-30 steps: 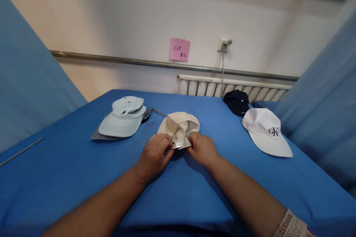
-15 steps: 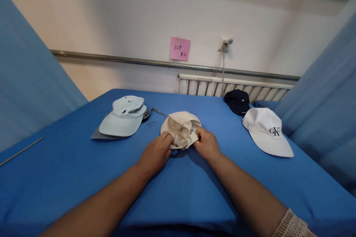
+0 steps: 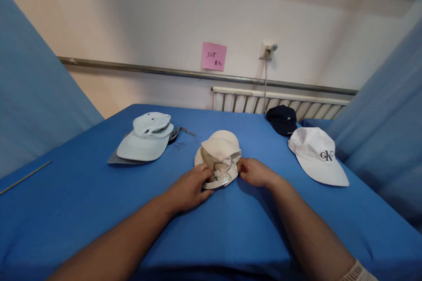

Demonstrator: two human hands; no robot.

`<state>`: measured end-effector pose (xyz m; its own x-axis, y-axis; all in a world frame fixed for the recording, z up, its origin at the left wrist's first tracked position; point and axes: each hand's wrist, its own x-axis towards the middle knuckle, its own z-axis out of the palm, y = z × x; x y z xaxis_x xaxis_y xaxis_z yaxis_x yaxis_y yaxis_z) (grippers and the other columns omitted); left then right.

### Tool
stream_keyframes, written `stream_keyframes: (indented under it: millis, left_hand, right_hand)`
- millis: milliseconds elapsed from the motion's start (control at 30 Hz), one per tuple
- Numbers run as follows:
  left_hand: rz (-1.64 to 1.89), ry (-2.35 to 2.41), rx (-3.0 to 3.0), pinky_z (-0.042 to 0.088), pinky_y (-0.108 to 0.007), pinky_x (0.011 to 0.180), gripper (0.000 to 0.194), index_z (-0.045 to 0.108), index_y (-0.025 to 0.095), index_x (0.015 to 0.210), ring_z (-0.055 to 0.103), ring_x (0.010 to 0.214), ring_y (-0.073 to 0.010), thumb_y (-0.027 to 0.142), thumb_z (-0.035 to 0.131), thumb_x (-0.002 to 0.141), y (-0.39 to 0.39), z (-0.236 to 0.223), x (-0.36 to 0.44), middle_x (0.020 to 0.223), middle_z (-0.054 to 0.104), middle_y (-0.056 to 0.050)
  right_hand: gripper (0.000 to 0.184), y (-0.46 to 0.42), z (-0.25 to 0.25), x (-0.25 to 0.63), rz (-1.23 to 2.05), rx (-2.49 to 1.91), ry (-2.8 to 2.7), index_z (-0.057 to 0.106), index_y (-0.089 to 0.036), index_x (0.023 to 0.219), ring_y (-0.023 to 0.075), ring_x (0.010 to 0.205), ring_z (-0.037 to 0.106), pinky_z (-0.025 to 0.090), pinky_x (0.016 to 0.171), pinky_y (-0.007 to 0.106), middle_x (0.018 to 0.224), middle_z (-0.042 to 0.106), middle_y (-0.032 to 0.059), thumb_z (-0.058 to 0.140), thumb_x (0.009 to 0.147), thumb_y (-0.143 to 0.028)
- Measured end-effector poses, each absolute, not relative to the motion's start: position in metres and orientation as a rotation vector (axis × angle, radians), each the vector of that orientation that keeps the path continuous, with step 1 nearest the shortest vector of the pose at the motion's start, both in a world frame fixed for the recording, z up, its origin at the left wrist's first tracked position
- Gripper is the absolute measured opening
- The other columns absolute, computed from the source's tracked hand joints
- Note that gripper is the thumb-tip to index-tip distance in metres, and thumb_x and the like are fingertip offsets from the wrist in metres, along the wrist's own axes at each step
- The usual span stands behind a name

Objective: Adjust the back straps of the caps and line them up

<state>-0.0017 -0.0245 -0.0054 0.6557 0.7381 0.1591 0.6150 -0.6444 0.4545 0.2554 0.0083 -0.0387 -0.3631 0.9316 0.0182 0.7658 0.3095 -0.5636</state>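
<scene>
A beige baseball cap (image 3: 221,142) lies in the middle of the blue-covered table (image 3: 211,228), its back strap and buckle turned toward me and its crown partly caved in. My left hand (image 3: 193,186) grips the cap's left rear edge by the strap, the fingers reaching into the opening and the thumb below. At the cap's right side, my right hand (image 3: 255,172) pinches the edge with curled fingers. The brim is not clearly visible on the far side.
To the left, a pale blue cap (image 3: 145,142) rests on a grey one (image 3: 123,158). A white cap (image 3: 316,153) and a navy cap (image 3: 281,119) lie at the right. A thin stick (image 3: 26,178) lies at the left edge. Behind are a radiator (image 3: 244,101) and a pink note (image 3: 214,56).
The beige cap has shifted slightly right and toward me, and its crown shows fuller at the back. My right hand has moved a little right along its edge; the other caps stay put.
</scene>
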Motion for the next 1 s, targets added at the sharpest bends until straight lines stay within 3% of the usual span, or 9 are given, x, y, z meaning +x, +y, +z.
stream_keyframes:
  millis: [133, 233, 400, 500, 600, 667, 733, 833, 1000]
  left_hand:
    - [0.446, 0.986, 2.439, 0.046, -0.031, 0.081, 0.023, 0.058, 0.019, 0.091, 0.056, 0.092, -0.0209, 0.031, 0.068, 0.075, -0.025, -0.001, -0.003, 0.101, 0.059, -0.005]
    - [0.515, 0.904, 2.379, 0.046, -0.030, 0.081, 0.022, 0.057, 0.019, 0.082, 0.056, 0.091, -0.0201, 0.039, 0.064, 0.079, -0.023, 0.000, -0.004, 0.101, 0.061, -0.005]
    - [0.677, 0.911, 2.306, 0.047, -0.029, 0.080, 0.025, 0.060, 0.018, 0.069, 0.059, 0.085, -0.0174, 0.031, 0.051, 0.088, -0.020, 0.007, -0.005, 0.093, 0.064, -0.005]
    - [0.766, 1.087, 2.289, 0.046, -0.028, 0.072, 0.027, 0.061, 0.018, 0.070, 0.059, 0.077, -0.0163, 0.032, 0.048, 0.089, -0.016, 0.006, -0.008, 0.083, 0.064, -0.004]
    - [0.756, 1.321, 2.229, 0.041, -0.026, 0.059, 0.022, 0.060, 0.018, 0.075, 0.055, 0.062, -0.0152, 0.037, 0.053, 0.084, -0.010, -0.003, -0.008, 0.070, 0.062, 0.000]
    - [0.691, 1.391, 2.222, 0.039, -0.026, 0.057, 0.022, 0.061, 0.018, 0.085, 0.056, 0.061, -0.0159, 0.040, 0.057, 0.081, -0.007, -0.011, -0.007, 0.072, 0.064, 0.000]
    - [0.617, 1.419, 2.280, 0.039, -0.026, 0.059, 0.026, 0.061, 0.019, 0.090, 0.059, 0.066, -0.0177, 0.042, 0.061, 0.078, -0.005, -0.018, -0.004, 0.080, 0.067, -0.002]
    - [0.521, 1.466, 2.378, 0.035, -0.027, 0.058, 0.019, 0.062, 0.019, 0.082, 0.059, 0.067, -0.0184, 0.038, 0.060, 0.079, -0.004, -0.023, -0.001, 0.080, 0.067, -0.004]
    - [0.572, 1.458, 2.322, 0.033, -0.026, 0.055, 0.013, 0.058, 0.019, 0.077, 0.056, 0.061, -0.0158, 0.029, 0.052, 0.082, -0.003, -0.023, 0.000, 0.069, 0.064, -0.001]
  right_hand:
    - [0.015, 0.006, -0.037, 0.250, 0.792, -1.332, -2.033, 0.062, -0.018, 0.083, 0.0117, 0.064, 0.055, 0.039, 0.059, 0.020, 0.072, 0.063, -0.0013, 0.052, 0.076, -0.010]
    - [0.017, -0.003, -0.033, 0.233, 0.934, -1.115, -1.944, 0.064, -0.018, 0.088, 0.0111, 0.062, 0.056, 0.042, 0.059, 0.020, 0.074, 0.064, -0.0015, 0.050, 0.080, -0.012]
    - [0.023, -0.017, -0.030, 0.217, 0.910, -0.993, -2.130, 0.068, -0.021, 0.099, 0.0100, 0.061, 0.056, 0.042, 0.060, 0.020, 0.072, 0.065, -0.0032, 0.054, 0.083, -0.013]
    - [0.022, -0.017, -0.032, 0.218, 0.805, -0.967, -2.214, 0.069, -0.020, 0.095, 0.0104, 0.068, 0.059, 0.043, 0.066, 0.020, 0.081, 0.068, -0.0014, 0.057, 0.080, -0.010]
    - [0.016, -0.015, -0.034, 0.217, 0.776, -1.007, -2.203, 0.067, -0.019, 0.089, 0.0094, 0.065, 0.057, 0.041, 0.062, 0.019, 0.077, 0.066, -0.0026, 0.057, 0.081, -0.011]
    - [0.009, -0.015, -0.035, 0.215, 0.770, -1.094, -2.178, 0.065, -0.019, 0.083, 0.0087, 0.058, 0.052, 0.036, 0.056, 0.018, 0.069, 0.062, -0.0040, 0.057, 0.084, -0.016]
    - [0.015, -0.015, -0.036, 0.210, 0.719, -1.225, -2.129, 0.062, -0.019, 0.076, 0.0090, 0.054, 0.048, 0.032, 0.052, 0.020, 0.062, 0.058, -0.0042, 0.057, 0.088, -0.027]
    - [0.028, -0.014, -0.036, 0.203, 0.584, -1.429, -2.023, 0.060, -0.019, 0.070, 0.0102, 0.054, 0.047, 0.028, 0.052, 0.022, 0.061, 0.059, -0.0022, 0.059, 0.088, -0.040]
    - [0.024, -0.013, -0.040, 0.198, 0.431, -1.486, -1.957, 0.056, -0.019, 0.067, 0.0109, 0.056, 0.046, 0.027, 0.055, 0.024, 0.061, 0.058, -0.0012, 0.058, 0.086, -0.032]
